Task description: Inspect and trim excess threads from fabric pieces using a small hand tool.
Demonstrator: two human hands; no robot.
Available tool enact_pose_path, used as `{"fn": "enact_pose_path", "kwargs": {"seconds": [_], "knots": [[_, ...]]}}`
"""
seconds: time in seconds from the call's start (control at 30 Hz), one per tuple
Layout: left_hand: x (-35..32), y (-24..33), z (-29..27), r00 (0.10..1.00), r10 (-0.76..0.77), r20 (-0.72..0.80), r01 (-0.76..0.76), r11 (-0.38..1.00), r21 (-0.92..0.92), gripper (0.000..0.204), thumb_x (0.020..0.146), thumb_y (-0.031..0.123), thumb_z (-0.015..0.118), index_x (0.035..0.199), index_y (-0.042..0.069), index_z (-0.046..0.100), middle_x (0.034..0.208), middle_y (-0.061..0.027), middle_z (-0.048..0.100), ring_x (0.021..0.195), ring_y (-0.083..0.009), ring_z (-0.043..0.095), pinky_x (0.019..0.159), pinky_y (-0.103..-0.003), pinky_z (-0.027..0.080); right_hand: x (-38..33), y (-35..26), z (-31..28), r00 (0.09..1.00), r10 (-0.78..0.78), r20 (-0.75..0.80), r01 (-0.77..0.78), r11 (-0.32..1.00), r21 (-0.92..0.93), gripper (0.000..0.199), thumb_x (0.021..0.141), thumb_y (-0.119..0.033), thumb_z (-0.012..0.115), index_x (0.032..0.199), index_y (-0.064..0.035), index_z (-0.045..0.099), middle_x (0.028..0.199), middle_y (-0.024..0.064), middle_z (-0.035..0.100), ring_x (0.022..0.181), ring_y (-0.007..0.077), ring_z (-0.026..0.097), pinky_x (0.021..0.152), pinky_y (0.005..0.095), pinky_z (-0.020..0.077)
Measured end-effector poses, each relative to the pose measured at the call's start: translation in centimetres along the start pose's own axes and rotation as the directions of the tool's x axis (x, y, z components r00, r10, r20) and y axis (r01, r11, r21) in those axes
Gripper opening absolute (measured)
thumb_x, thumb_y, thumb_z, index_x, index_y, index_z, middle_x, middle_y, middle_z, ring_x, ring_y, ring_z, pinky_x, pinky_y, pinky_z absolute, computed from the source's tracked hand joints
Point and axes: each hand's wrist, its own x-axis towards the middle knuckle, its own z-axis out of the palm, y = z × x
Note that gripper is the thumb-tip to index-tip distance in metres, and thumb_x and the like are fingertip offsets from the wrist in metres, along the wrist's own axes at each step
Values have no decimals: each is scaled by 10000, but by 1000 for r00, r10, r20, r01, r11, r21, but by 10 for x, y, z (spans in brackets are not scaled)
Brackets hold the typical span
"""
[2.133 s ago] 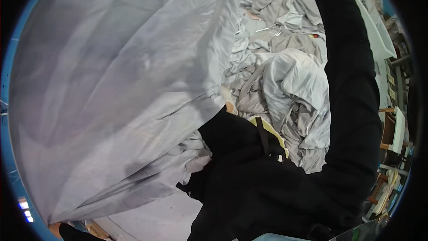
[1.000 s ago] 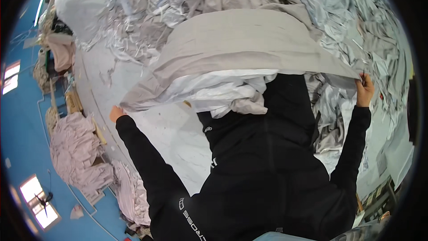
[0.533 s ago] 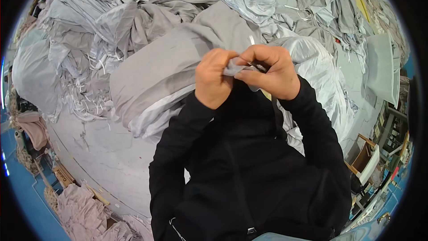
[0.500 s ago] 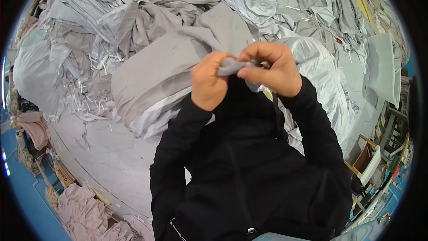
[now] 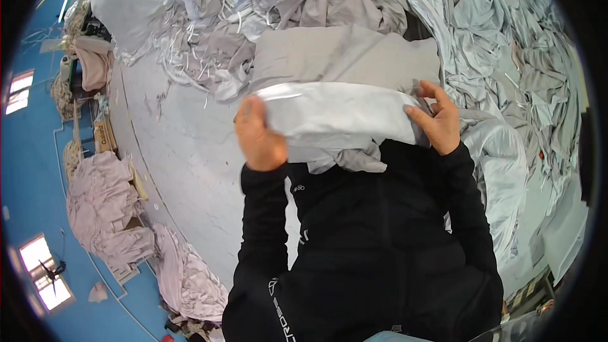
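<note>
Half a second before, both hands had been pinched together at centre frame; now they had spread apart. The left hand (image 5: 258, 134) and right hand (image 5: 436, 118) each gripped an end of the folded grey cloth (image 5: 342, 88), stretched flat above the white table (image 5: 183, 164).

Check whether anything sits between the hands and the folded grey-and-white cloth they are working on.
Nothing visible does. The left hand and right hand already grip the opposite ends of the folded cloth, held up in front of the black jacket, above the pale table.
</note>
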Motion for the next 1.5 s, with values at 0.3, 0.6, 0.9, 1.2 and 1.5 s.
{"fn": "enact_pose_path", "kwargs": {"seconds": [0.3,0.6,0.9,1.2,1.5], "knots": [[1,-44,-137,903,-428,-40,357,798,-485,144,984,144,570,1056,27,612,1000,-68,665,955,-197,641,909,-364,513,-14,6,35,882,20,470,-115,978,175,364,820,-68,767,1143,44,641,928,16,646,864,72,579,779,233,477],[-23,26,-8,792,418,444,-603,644,470,308,784,66,707,1079,7,639,1087,-125,649,1031,-308,597,899,-389,473,-28,-18,76,865,49,499,-211,938,275,348,832,-36,750,1156,31,642,925,-22,607,784,38,503,679,199,403],[5,49,37,484,-296,824,-328,811,484,284,789,132,757,1029,29,646,896,-102,664,739,-215,616,701,-336,487,-23,-34,67,881,40,471,-195,938,285,294,862,-17,717,1145,37,659,906,-9,646,789,26,528,694,204,439],[-20,29,31,597,-309,740,529,845,-73,297,878,65,699,1136,-26,585,1064,-75,657,961,-126,625,868,-278,501,21,-38,85,831,-40,554,-182,923,340,145,891,-79,712,996,21,700,717,-70,567,677,10,465,598,201,367],[-17,21,36,846,-35,532,-126,957,263,352,798,53,741,1137,21,651,969,-68,662,887,-179,640,780,-302,508,36,-41,99,833,-40,552,-103,969,226,143,888,-74,719,998,16,706,768,-47,604,719,24,500,638,199,402]]}}
